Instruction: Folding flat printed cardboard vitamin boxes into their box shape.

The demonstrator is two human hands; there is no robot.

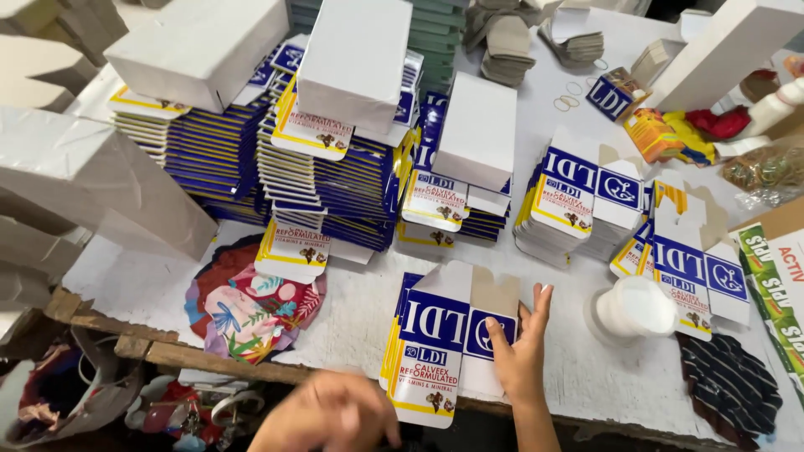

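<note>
Tabletop [352, 322]: carton [435, 343] under fingers [502, 335].

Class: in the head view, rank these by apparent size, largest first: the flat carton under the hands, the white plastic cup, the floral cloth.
1. Flat carton
2. Floral cloth, close to the carton, so this order is unsure
3. White plastic cup

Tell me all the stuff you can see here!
flat cartons: small pile, blue, white and yellow, table's near edge
carton stacks: many, same colours, table's back and right
white boxes: several, atop the stacks
floral cloth: one, red and multicoloured, table's left
white cup: one, right of the hands
rubber bands: a few, pale, far side
table: one, white cover
left hand: blurred, bottom edge by the pile
right hand: open, resting on the pile
</note>
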